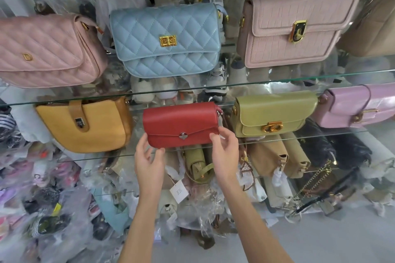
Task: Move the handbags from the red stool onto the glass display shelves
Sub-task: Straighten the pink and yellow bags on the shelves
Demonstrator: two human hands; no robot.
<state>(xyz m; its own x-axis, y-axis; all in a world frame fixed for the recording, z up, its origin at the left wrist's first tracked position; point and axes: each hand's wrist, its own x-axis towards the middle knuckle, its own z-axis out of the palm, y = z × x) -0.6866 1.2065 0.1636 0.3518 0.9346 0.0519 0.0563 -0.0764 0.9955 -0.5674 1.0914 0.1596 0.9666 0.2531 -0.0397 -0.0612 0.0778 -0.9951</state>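
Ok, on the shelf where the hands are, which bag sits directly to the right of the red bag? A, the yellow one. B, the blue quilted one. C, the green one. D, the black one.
C: the green bag with the gold clasp stands just right of the red bag on the same glass shelf; the yellow bag is on its left.

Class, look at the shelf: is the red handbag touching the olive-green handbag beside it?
Apart. The head view shows a clear strip of glass and background between the red handbag and the olive-green handbag.
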